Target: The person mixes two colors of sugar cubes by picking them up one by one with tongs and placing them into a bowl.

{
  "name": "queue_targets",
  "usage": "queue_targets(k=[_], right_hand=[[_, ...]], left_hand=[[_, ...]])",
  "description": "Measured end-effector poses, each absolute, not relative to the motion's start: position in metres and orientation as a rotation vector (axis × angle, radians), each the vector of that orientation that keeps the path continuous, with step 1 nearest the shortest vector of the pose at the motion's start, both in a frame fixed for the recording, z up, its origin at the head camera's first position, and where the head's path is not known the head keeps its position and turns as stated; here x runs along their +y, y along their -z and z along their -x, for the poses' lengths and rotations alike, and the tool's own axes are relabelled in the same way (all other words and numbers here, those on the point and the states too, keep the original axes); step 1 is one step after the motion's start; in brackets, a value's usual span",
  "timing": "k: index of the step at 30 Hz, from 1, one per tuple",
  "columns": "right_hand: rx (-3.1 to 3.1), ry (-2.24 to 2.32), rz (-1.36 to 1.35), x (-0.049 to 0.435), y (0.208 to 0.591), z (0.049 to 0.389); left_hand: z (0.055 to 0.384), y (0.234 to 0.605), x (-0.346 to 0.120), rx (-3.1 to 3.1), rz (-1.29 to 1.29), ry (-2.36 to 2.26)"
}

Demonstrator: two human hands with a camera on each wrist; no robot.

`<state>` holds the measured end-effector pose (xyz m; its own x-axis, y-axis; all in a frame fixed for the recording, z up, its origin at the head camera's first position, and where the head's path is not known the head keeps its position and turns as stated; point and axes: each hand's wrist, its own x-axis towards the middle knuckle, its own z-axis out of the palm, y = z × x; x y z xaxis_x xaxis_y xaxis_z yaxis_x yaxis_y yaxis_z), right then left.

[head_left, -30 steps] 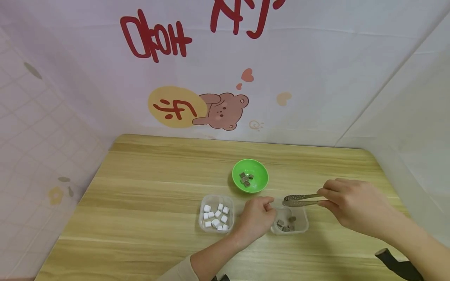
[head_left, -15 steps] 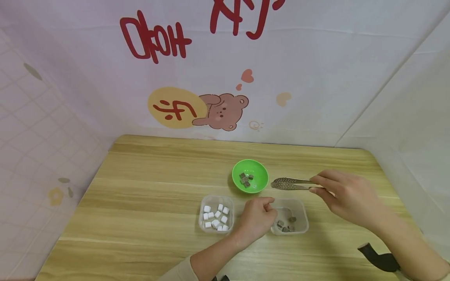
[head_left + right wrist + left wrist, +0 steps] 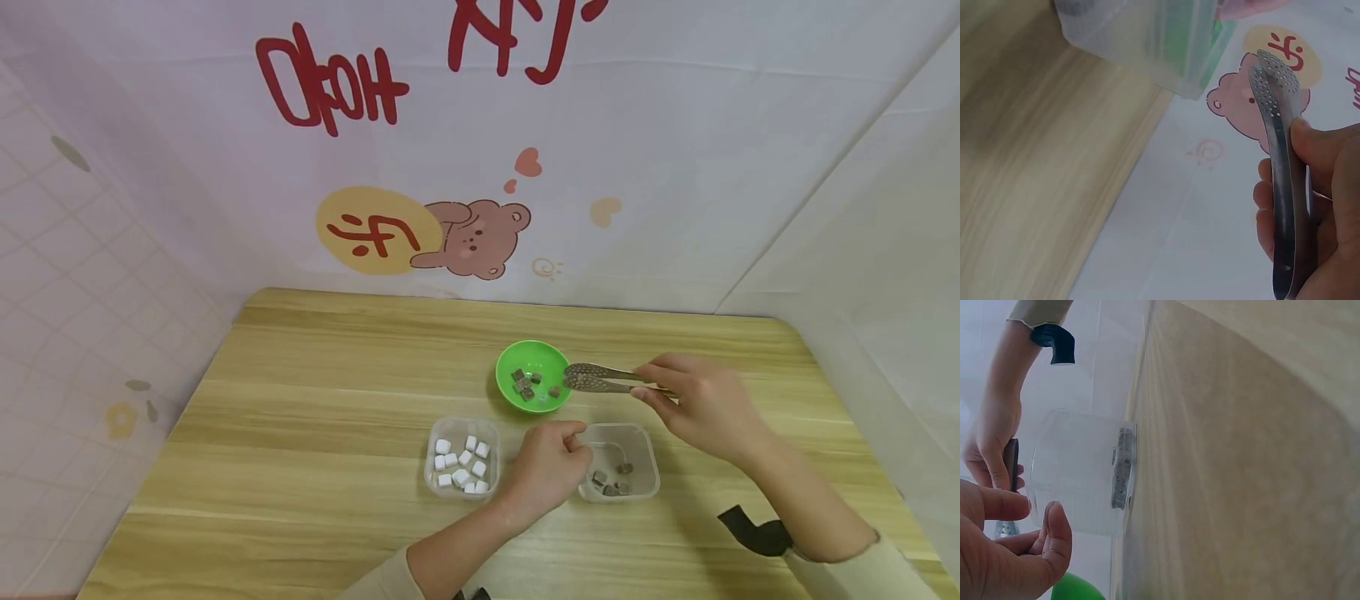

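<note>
My right hand (image 3: 705, 408) grips metal tongs (image 3: 600, 377) with perforated tips. The tips lie above the right rim of the green bowl (image 3: 534, 354), with no cube seen between them; the right wrist view also shows the tongs (image 3: 1285, 181) bare at the ends. Several grey-brown cubes (image 3: 522, 383) sit in the bowl, one (image 3: 554, 391) apart by its right wall. At a clear plastic container (image 3: 637, 442) holding several grey-brown cubes (image 3: 610, 489), my left hand (image 3: 551, 467) curls its finger and thumb about the left rim. The left wrist view shows the fingertips (image 3: 1054, 515) against that container (image 3: 1075, 469).
A second clear container (image 3: 431, 467) with several white cubes (image 3: 459, 477) stands left of my left hand. All of it rests on a wood-grain table (image 3: 300, 400). A printed white cloth (image 3: 645, 133) hangs behind the table's far edge.
My right hand has moved the tongs leftward and away from me, from above the container to the bowl. One more grey-brown cube now lies in the bowl. My left hand has stayed put.
</note>
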<state>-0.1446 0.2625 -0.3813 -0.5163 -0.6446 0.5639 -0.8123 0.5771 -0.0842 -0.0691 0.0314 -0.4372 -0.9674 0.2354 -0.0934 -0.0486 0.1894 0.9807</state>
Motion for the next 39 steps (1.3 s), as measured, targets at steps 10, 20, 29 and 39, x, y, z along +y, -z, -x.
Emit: queue_targets(k=[10, 20, 29, 39], right_hand=[[-2.396, -0.461, -1.120, 0.266, 0.376, 0.140], [-2.371, -0.405, -1.099, 0.280, 0.365, 0.131], [-2.337, -0.300, -1.132, 0.292, 0.351, 0.122], [-2.348, -0.181, -1.244, 0.295, 0.340, 0.114]], left_hand=[[0.068, 0.437, 0.031, 2.223, -0.165, -1.865], [0.068, 0.438, 0.031, 2.206, -0.173, -1.881], [0.069, 0.440, 0.032, 2.211, -0.166, -1.882], [0.069, 0.438, 0.032, 2.208, -0.156, -1.881]])
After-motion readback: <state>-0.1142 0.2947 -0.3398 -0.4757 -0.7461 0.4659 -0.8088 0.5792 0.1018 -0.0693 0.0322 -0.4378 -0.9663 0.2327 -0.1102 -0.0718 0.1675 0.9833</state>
